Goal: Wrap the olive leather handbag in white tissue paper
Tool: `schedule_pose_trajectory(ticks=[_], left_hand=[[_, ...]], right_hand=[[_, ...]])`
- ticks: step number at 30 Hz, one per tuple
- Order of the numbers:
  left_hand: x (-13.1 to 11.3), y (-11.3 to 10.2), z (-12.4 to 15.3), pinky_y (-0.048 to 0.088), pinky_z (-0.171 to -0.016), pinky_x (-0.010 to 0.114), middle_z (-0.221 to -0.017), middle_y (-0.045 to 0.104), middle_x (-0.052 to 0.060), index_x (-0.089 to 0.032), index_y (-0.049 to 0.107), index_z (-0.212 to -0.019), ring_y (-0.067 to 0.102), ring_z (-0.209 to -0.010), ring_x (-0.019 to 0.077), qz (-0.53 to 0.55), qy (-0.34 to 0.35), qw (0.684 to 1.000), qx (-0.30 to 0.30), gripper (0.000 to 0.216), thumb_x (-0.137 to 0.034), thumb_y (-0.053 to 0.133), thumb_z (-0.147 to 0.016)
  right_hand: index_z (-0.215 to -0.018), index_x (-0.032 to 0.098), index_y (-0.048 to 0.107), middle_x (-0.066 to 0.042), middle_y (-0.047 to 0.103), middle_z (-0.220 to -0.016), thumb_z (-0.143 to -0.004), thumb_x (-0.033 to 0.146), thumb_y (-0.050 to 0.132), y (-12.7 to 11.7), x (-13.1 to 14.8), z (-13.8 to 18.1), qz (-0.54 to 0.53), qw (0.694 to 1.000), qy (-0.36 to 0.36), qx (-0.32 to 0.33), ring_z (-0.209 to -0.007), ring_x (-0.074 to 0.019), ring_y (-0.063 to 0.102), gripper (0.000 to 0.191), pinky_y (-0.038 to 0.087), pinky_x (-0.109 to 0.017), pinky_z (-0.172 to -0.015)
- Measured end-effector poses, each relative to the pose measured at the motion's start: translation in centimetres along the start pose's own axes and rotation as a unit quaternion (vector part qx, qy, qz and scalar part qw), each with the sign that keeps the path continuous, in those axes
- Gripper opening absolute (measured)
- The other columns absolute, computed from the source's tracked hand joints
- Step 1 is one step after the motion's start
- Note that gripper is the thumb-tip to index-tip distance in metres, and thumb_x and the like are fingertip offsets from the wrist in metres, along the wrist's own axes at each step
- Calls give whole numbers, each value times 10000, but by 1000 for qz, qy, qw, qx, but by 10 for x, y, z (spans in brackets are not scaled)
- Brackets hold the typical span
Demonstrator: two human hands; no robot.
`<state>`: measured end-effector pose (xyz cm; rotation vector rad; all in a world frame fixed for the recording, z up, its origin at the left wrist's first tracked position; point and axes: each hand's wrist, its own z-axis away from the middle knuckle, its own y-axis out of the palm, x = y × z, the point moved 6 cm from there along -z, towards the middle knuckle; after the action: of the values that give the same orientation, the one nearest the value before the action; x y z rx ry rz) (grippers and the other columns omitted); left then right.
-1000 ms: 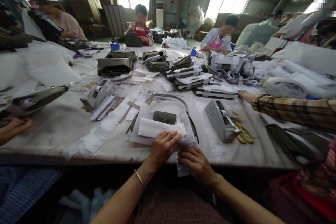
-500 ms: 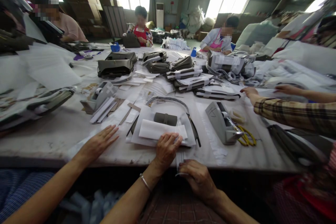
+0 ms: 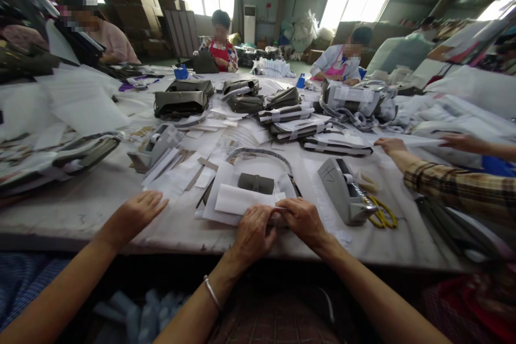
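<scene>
A grey handbag wrapped in white sheets lies in front of me, its wrapped handle (image 3: 264, 151) arching away. A dark grey flap with a strap (image 3: 256, 183) shows above a folded white sheet (image 3: 242, 200). My left hand (image 3: 253, 234), with a bracelet at the wrist, grips the bag's near edge, fingers on top and thumb lower down. Beside it my right hand (image 3: 300, 220) is closed in a pinch at the same edge, on a strip of clear tape mostly hidden by the fingers. A grey tape dispenser (image 3: 342, 193) stands to the right.
A co-worker's hand (image 3: 135, 215) rests on the table at left; another person's plaid sleeve (image 3: 455, 180) reaches in from the right. Yellow-handled scissors (image 3: 382, 215) lie by the dispenser. Several wrapped bags (image 3: 298, 129) are piled beyond. Another tape dispenser (image 3: 155, 148) stands left.
My right hand has moved up from below the table edge to the bag, bringing the tape strip in. My left hand has shifted slightly down. The co-worker's hand at left has drawn back left.
</scene>
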<state>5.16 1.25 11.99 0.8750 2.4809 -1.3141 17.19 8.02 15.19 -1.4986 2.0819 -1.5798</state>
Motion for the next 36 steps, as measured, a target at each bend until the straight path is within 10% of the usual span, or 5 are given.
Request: schedule_pose_trajectory(ticks=[9, 18, 24, 29, 36], left_hand=[[6, 7, -15, 506, -743, 374, -785, 664, 16, -172, 445, -1254, 648, -734, 215, -59, -94, 992, -53, 366, -160, 535, -900], [-3, 12, -17, 471, -717, 358, -801, 644, 33, -189, 582, -1073, 621, -756, 212, -147, -24, 989, -19, 184, -135, 491, -923], [-16, 6, -5, 440, -1020, 417, -1172, 657, 104, -166, 597, -1115, 584, -1155, 239, -108, 99, 989, -10, 204, -160, 486, -944], [-17, 14, 0, 408, -1081, 437, -1161, 668, 93, -158, 562, -1210, 586, -1166, 242, -108, 64, 991, 37, 278, -234, 524, -945], [-17, 19, -1, 405, -1076, 463, -1127, 661, 81, -182, 537, -1242, 593, -1130, 251, -115, 16, 991, 65, 339, -247, 591, -914]], right_hand=[[-784, 245, 723, -8, 686, -865, -897, 262, 658, 8, -16, -13, 11, 992, 108, 58, -775, -165, 644, 132, 458, -257, -717], [-727, 224, 698, 18, 676, -747, -796, 278, 692, 28, -51, -9, -98, 957, 260, 88, -732, -164, 619, 88, 421, -250, -668], [-713, 218, 640, 33, 660, -684, -772, 366, 723, 31, -58, -16, -66, 939, 303, 146, -675, -154, 590, 179, 357, -247, -607], [-721, 223, 631, 20, 659, -684, -756, 396, 743, 30, -61, -25, 10, 935, 311, 170, -662, -156, 577, 210, 320, -253, -589], [-727, 232, 662, -11, 666, -663, -780, 486, 688, -6, -70, -22, -64, 949, 306, 39, -632, -200, 598, 261, 397, -304, -616]])
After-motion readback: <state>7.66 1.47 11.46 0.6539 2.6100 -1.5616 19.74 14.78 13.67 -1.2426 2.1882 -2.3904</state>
